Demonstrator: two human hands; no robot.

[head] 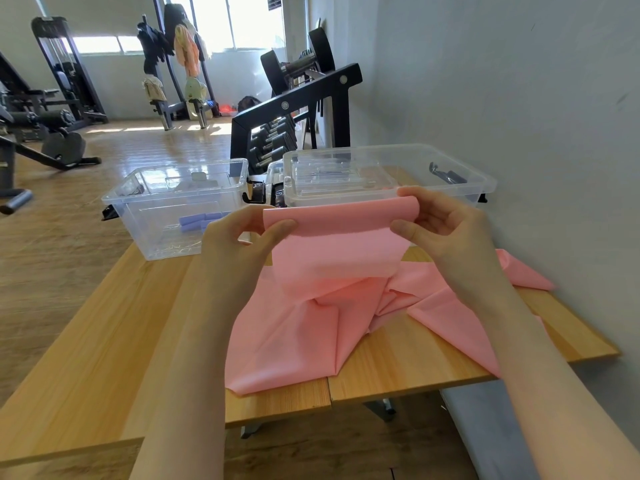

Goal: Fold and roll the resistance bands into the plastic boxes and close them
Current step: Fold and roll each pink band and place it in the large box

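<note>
A wide pink resistance band [332, 258] is lifted at one end above the wooden table [90, 348], its top edge curled over. My left hand [239, 237] pinches the left corner of that edge and my right hand [446, 230] pinches the right corner. The band's remaining length lies crumpled on the table below. An open clear plastic box [138, 202] at the back left holds rolled purple bands [197, 221]. A second clear box [450, 178] stands behind my hands at the back right, with clear lids [329, 174] lying in it.
A grey wall runs close along the right side. Behind the boxes stands a black dumbbell rack [294, 109]. Gym machines [62, 81] stand on the wooden floor to the left. The table's front edge is near me, with a seam in the board.
</note>
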